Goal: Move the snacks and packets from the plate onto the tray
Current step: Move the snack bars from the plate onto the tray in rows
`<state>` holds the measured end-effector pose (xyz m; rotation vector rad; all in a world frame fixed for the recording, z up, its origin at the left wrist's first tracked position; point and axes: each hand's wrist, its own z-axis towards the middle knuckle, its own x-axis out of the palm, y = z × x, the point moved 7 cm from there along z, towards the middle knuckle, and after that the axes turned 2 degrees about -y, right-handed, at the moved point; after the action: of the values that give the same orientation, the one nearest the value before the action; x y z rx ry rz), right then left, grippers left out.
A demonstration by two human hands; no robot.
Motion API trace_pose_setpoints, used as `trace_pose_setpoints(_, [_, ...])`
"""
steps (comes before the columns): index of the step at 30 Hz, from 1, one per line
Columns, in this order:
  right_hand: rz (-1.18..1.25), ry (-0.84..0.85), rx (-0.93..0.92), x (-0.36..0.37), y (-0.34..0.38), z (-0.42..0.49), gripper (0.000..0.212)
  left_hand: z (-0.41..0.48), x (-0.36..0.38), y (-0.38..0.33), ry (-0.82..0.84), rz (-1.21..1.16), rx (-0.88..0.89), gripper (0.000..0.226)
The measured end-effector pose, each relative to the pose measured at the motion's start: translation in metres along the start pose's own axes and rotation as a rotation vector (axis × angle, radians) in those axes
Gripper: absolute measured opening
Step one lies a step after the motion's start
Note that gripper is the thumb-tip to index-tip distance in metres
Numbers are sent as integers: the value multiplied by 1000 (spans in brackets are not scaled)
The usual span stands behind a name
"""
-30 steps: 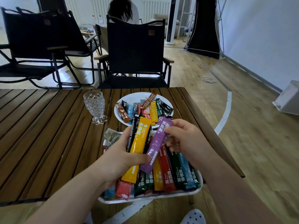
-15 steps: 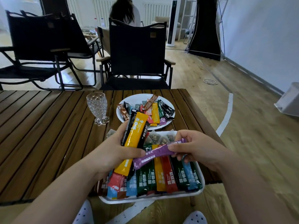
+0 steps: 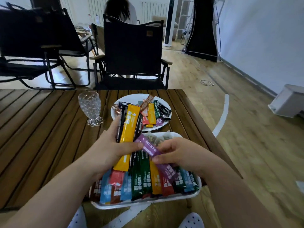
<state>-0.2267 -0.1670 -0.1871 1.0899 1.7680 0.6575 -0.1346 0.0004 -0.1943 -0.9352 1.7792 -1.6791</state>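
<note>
1. Snack packets (image 3: 152,113) are lying heaped on the white plate (image 3: 169,109) at the far side of the table, while a row of coloured stick packets (image 3: 143,180) is lying side by side in the white tray (image 3: 148,201) at the table's near edge.
2. The left hand (image 3: 108,150) is gripping a bundle over the gap between plate and tray: a yellow packet (image 3: 130,125) with black packets (image 3: 120,122) flanking it, the thumb pressing across the yellow one.
3. The right hand (image 3: 179,153) is pinching a purple packet (image 3: 148,148) between thumb and curled fingers; the packet is slanting across the top of the tray's row, its upper end reaching just beside the left thumb.
4. Pale pouches (image 3: 158,139) with brownish contents are sitting at the tray's far end, partly hidden by both hands.
5. A textured clear glass (image 3: 89,107) is standing upright just left of the plate on the slatted wooden table (image 3: 41,129).
6. A black folding chair (image 3: 131,51) is facing the table from beyond it, and a person with long dark hair (image 3: 120,9) is showing behind its backrest.
</note>
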Motion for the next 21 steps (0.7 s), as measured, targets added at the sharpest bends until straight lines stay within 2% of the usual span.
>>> trace_pose_setpoints(4, [16,-324,131,-47,-31,-14,7,3,-21,0,-157,-40,-45,62])
trace_pose_setpoints(6, [-64,-428,257,-69,-58,-25,7,1,-26,2,-201,-70,-83,56])
trace_pose_setpoints(8, [-163,-396,390,-74,-79,-29,8,-1,-27,4,-229,-74,-124,53])
trace_pose_setpoints(11, [-158,-338,492,-68,-89,-20,9,-2,-26,3,-240,-70,-143,49])
trace_pose_setpoints(14, [-144,-346,525,-64,-87,-9,15,-2,-23,3,-236,-58,-150,52])
trace_pose_setpoints(21, [-277,-356,499,-58,-74,-6,31,-7,-25,5,-231,-90,-171,51])
